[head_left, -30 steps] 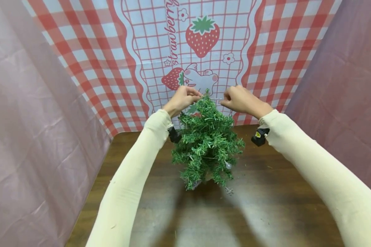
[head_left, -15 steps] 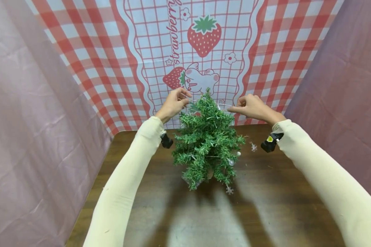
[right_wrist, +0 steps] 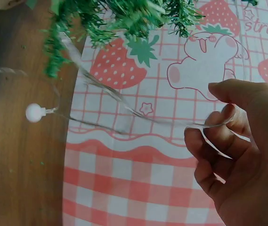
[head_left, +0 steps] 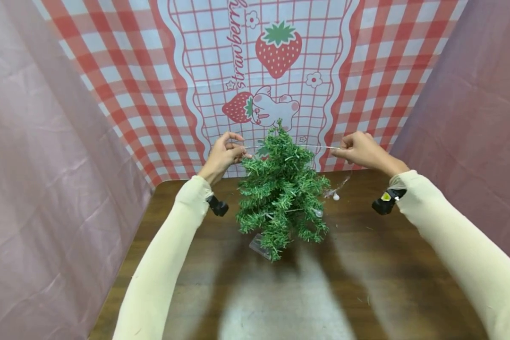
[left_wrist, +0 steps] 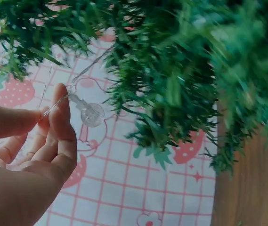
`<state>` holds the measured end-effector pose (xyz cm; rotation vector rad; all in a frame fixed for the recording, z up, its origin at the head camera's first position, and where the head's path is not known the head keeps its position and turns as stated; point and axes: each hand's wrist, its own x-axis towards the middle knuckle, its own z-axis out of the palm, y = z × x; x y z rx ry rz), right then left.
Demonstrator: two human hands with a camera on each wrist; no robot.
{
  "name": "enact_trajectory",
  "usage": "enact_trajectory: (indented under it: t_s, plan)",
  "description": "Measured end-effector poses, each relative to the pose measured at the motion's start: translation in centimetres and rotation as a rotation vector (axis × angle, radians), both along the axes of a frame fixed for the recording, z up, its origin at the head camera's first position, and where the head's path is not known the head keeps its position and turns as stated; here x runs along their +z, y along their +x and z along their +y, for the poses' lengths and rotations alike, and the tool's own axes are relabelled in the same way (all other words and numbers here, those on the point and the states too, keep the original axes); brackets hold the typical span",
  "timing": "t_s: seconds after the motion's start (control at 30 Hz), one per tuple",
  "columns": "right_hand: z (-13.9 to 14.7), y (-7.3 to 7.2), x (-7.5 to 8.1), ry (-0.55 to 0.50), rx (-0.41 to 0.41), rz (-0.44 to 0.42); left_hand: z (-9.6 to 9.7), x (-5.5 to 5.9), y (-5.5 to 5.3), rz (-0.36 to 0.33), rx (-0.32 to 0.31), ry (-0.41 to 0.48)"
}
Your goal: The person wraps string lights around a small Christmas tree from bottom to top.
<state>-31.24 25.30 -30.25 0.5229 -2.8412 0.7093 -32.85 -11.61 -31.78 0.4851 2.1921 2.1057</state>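
A small green artificial Christmas tree (head_left: 282, 189) stands on the table between both hands. Thin clear string lights (head_left: 320, 147) stretch behind its upper part, from one hand to the other. My left hand (head_left: 223, 156) pinches the wire between thumb and fingertips, left of the tree; beside those fingertips hangs a frosted round bulb (left_wrist: 93, 115) in the left wrist view. Right of the tree, my right hand (head_left: 363, 151) holds the wire at its curled fingers. A white ball bulb (right_wrist: 34, 113) dangles from a loose length below it. Another bulb (head_left: 318, 213) sits against the lower branches.
A clear plastic piece (head_left: 260, 246) shows under the tree's front left. The brown wooden table (head_left: 365, 283) bears green and pale scraps. Behind the tree hangs a strawberry-print checked cloth (head_left: 131, 94), with pink curtains (head_left: 38, 189) at both sides.
Both hands have moved apart, the left to the left and the right to the right, and lower. More wire now shows between them. The loose bulb length swings by the tree's right side.
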Motion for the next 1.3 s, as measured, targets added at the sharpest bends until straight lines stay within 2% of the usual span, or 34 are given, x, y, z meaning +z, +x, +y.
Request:
enact_trajectory:
  t_s: [0.17, 0.27, 0.43, 0.57, 0.7, 0.83, 0.97, 1.07, 1.13, 1.2, 1.3]
  plan:
    - [0.7, 0.3, -0.5, -0.155, -0.046, -0.123, -0.9, -1.3, 1.3, -0.026, 0.039, -0.051]
    - [1.0, 0.4, -0.6, -0.245, -0.046, -0.179, -1.2, -1.9, 2.2, -0.012, 0.043, -0.081]
    - [1.5, 1.0, -0.4, -0.219, -0.051, -0.267, -2.0, -2.8, 3.4, 0.035, 0.06, -0.09]
    - [1.9, 1.6, -0.5, -0.216, -0.049, -0.355, -3.1, -3.3, 4.3, 0.034, 0.036, -0.078]
    - [2.3, 1.9, -0.7, -0.259, -0.013, -0.393, -3.8, -2.7, 6.0, 0.075, 0.002, -0.117]
    - [2.6, 2.0, -0.8, -0.197, 0.002, -0.37, -4.5, -2.5, 7.1, 0.167, -0.002, -0.229]
    - [2.6, 2.1, -0.6, -0.162, -0.022, -0.324, -4.9, -3.5, 6.6, 0.263, 0.041, -0.356]
    - [2.4, 2.2, -0.1, -0.204, -0.045, -0.283, -4.8, -3.2, 6.6, 0.33, 0.07, -0.426]
    - [2.0, 2.0, 0.2, -0.281, -0.057, -0.255, -4.7, -2.8, 6.6, 0.348, 0.085, -0.426]
    - [1.6, 1.9, 0.8, -0.364, -0.078, -0.226, -4.6, -2.1, 6.8, 0.331, 0.094, -0.372]
    - [0.6, 1.8, 2.3, -0.558, -0.105, -0.24, -4.3, -0.9, 7.1, 0.281, 0.11, -0.263]
